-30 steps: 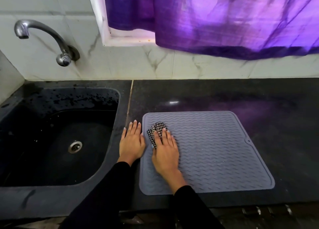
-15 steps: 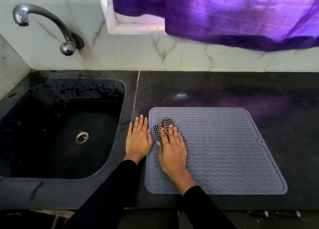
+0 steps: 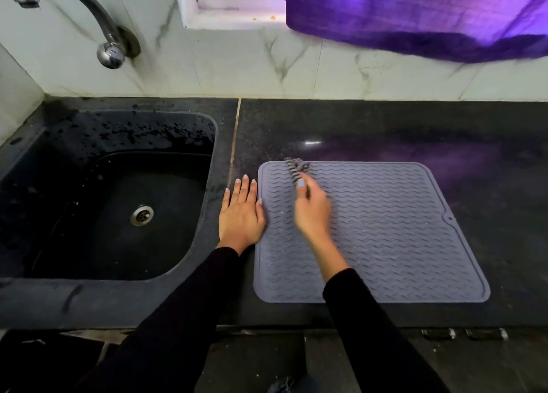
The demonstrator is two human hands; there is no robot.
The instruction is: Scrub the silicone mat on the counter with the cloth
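The silicone mat (image 3: 385,232) lies flat on the dark table (image 3: 444,131), just right of the sink (image 3: 89,292), with its ribbed grey face up and small pale specks scattered across it. Your right hand (image 3: 312,211) is over the mat's far left corner with the checked cloth (image 3: 296,168) bunched under its fingers; the hand is blurred, so you seem to have the cloth pinched or curled into the fingers, with the thumb raised, but the exact grip is hard to read. The cloth's far end reaches the mat's back edge and may lap just past it. Your left hand (image 3: 241,211) lies flat and open on the table, fingers straight, its thumb side touching the mat's left edge, holding nothing.

You look to be in the middle of the scrubbing itself, working the left strip, with most of the mat to the right yet to be covered. The next stroke wants firm downward pressure while you pull back toward yourself or sweep right along the ribs, and the left hand kept braced so the mat does not slide.

You have plenty of bare table right of and behind the mat. The sink rim is close on the left, and the mat's near edge sits not far from the table's front edge, so keep long strokes from dragging it that way.
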